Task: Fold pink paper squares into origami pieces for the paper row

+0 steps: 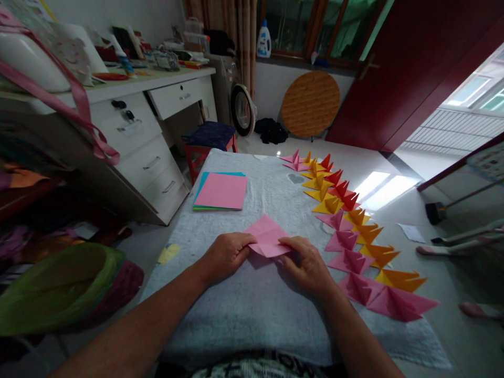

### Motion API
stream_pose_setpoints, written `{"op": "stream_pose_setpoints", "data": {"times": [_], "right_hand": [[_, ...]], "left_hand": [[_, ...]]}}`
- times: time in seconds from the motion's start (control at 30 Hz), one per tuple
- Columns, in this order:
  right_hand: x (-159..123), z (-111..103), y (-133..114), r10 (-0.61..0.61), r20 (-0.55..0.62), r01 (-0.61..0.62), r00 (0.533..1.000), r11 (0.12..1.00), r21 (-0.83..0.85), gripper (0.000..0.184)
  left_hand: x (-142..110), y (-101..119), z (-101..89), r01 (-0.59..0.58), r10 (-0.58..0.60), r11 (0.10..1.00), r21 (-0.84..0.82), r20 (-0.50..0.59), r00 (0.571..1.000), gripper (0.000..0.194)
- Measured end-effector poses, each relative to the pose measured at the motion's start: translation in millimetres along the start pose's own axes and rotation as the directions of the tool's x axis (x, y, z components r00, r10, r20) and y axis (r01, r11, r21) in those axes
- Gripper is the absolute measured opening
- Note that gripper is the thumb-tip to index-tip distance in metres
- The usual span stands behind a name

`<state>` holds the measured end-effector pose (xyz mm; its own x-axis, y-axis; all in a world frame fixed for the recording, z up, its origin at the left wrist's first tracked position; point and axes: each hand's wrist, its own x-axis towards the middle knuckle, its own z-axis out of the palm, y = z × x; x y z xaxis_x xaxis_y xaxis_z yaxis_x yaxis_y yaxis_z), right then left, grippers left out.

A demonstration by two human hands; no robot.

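Note:
A partly folded sheet of pink origami paper (pixel 268 233) is held just above the cloth-covered table, one corner pointing away from me. My left hand (pixel 227 256) pinches its left corner between thumb and fingers. On the opposite corner, my right hand (pixel 309 265) grips with the thumb underneath and fingers on top. Crease lines cross the sheet's middle. Farther back on the left lies a stack of square paper (pixel 221 191), pink on top with blue and green edges showing. Rows of folded paper cranes (pixel 342 240) in pink, yellow and red line the table's right side.
A pale blue cloth (pixel 236 325) covers the table. A stool (pixel 210 137) stands at its far left corner, near a white desk (pixel 137 147). To the left is a bin with a green liner (pixel 59 289). A round wooden board (pixel 311 104) leans against the back wall.

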<state>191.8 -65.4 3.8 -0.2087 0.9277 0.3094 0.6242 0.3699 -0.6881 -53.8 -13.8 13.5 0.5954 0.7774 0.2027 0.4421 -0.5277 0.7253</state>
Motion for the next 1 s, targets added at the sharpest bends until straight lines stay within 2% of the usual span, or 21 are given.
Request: {"op": "stream_pose_setpoints", "data": {"times": [0.1,0.23,0.37,0.47,0.63,0.73,0.83,1.0], "right_hand": [[1.5,1.5,-0.9,0.077,-0.011,-0.076,0.997,0.996,0.049,0.032],[9.4,6.4,0.2,0.171,-0.033,-0.166,0.985,0.979,0.118,0.012],[17.1,10.8,1.3,0.234,-0.081,-0.222,0.969,0.965,0.138,0.024],[19.4,13.5,0.4,0.293,-0.103,-0.281,0.951,0.953,0.117,0.022],[19.1,17.9,-0.9,0.353,-0.169,-0.353,0.920,0.935,0.031,0.017],[19.9,17.7,-1.2,0.337,-0.149,-0.344,0.930,0.939,-0.021,0.018],[24.4,14.2,-1.9,0.323,-0.087,-0.331,0.942,0.937,-0.106,0.020],[36.5,8.1,-2.7,0.367,0.016,-0.349,0.930,0.896,-0.274,0.025]], "left_hand": [[1.9,3.1,2.2,0.097,-0.104,0.990,-0.103,-0.063,0.993,0.032],[6.0,4.4,7.1,0.210,-0.226,0.968,-0.138,-0.111,0.968,0.042],[9.5,2.7,14.0,0.235,-0.252,0.964,-0.120,-0.152,0.956,0.035],[11.0,0.0,18.9,0.261,-0.265,0.964,-0.048,-0.155,0.952,0.032],[13.0,-3.0,23.3,0.309,-0.287,0.935,0.176,-0.143,0.947,0.036],[13.5,-3.2,22.3,0.298,-0.269,0.931,0.211,-0.157,0.950,0.035],[13.1,-3.9,20.0,0.206,-0.174,0.958,0.199,-0.168,0.970,0.029],[12.9,-6.9,18.7,0.114,-0.088,0.945,0.308,-0.098,0.991,0.027]]}}
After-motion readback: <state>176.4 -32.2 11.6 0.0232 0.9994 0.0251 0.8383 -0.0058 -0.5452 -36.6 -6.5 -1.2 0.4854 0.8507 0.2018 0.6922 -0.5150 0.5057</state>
